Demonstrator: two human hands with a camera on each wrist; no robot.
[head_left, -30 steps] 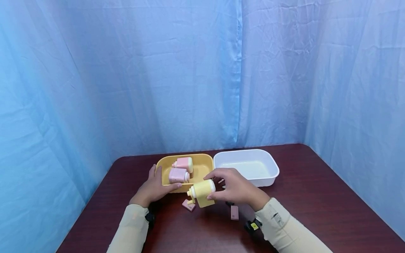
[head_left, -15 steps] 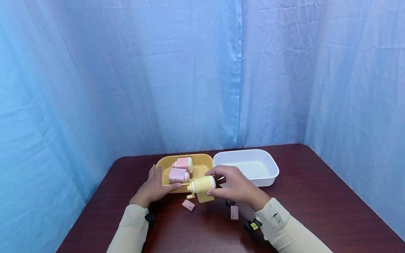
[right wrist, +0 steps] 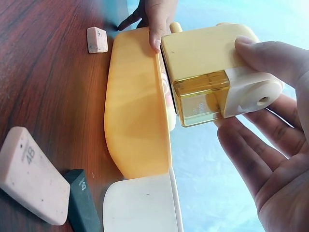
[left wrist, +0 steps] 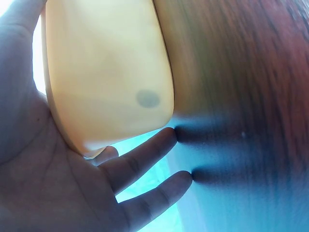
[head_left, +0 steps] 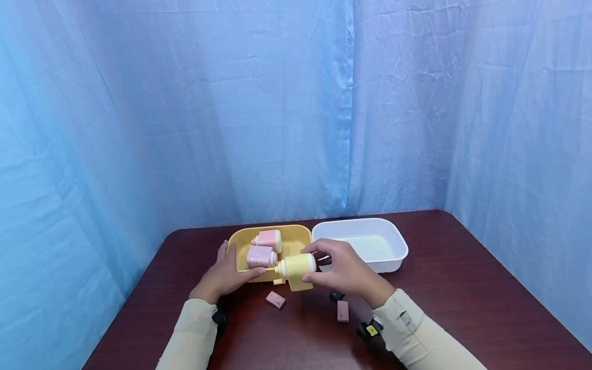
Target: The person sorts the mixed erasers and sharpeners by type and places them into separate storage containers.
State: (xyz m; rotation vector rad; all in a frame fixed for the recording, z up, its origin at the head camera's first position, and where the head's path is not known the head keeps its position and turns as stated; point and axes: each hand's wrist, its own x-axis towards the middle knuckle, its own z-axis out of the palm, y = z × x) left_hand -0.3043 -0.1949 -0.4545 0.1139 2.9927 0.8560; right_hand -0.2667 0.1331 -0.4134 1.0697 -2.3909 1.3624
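Note:
My right hand (head_left: 344, 264) holds a yellow crank pencil sharpener (head_left: 298, 267) by its end, thumb on one side and fingers on the other, raised at the front rim of the yellow tray (head_left: 296, 249). Its crank points left, and a clear amber shavings drawer shows in the right wrist view. My left hand (head_left: 226, 275) grips the tray's front left corner, thumb over the front rim; in the left wrist view two fingertips (left wrist: 166, 137) reach down beside the tray wall. Inside the tray lie a pink sharpener (head_left: 268, 239) and a lilac sharpener (head_left: 260, 257).
A white tray (head_left: 398, 252) stands against the yellow tray's right side. On the dark wood table (head_left: 439, 318) in front lie a pink eraser (head_left: 276, 299), another pink eraser (head_left: 343, 311) and a black eraser (head_left: 336, 295). Blue curtains (head_left: 277, 103) hang behind the table.
My right hand has raised the yellow pencil sharpener slightly and levelled it toward the tray's front rim. The black eraser shows more fully. My left hand stays in place.

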